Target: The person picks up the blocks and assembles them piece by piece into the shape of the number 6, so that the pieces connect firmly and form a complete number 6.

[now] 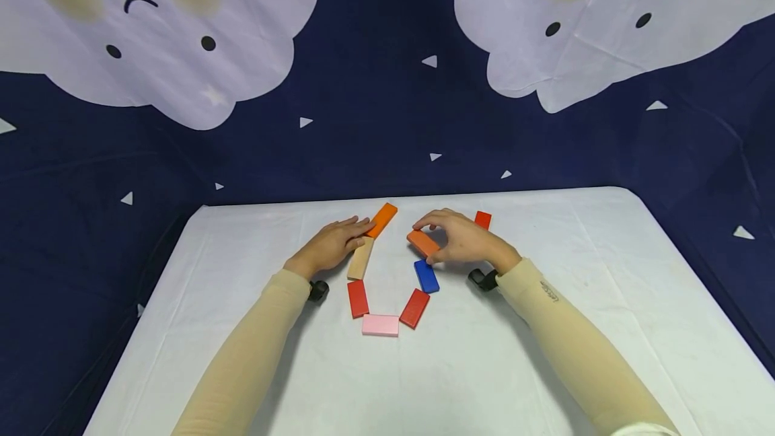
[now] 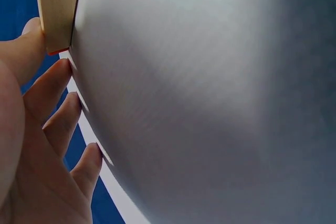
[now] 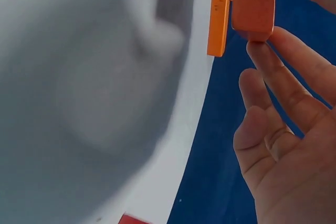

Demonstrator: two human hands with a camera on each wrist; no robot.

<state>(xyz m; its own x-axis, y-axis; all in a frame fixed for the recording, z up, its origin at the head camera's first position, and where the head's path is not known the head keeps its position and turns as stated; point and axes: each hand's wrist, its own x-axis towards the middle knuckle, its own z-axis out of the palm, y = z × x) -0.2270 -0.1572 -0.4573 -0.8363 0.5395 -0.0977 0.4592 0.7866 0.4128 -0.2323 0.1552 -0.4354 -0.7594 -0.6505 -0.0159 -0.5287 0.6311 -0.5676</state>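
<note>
My right hand (image 1: pixel 463 237) pinches an orange block (image 1: pixel 422 243) between thumb and fingers, just beyond a blue block (image 1: pixel 426 276). In the right wrist view the fingertips meet the end of this block (image 3: pixel 253 3). My left hand (image 1: pixel 331 244) lies with its fingers extended, the tips at a lighter orange block (image 1: pixel 384 219). Its thumb is beside a plain wooden block (image 1: pixel 360 258), whose end (image 2: pixel 59 11) shows near the thumb in the left wrist view. Two red blocks, one on the left (image 1: pixel 358 299) and one on the right (image 1: pixel 414 308), flank a pink block (image 1: pixel 380 325).
The blocks form a curved line on a white-covered table (image 1: pixel 508 369), with the pink one nearest me. Another red block (image 1: pixel 483 219) lies behind the right hand, partly hidden by it. A dark blue cloth (image 1: pixel 375 86) with clouds hangs behind the table's far edge.
</note>
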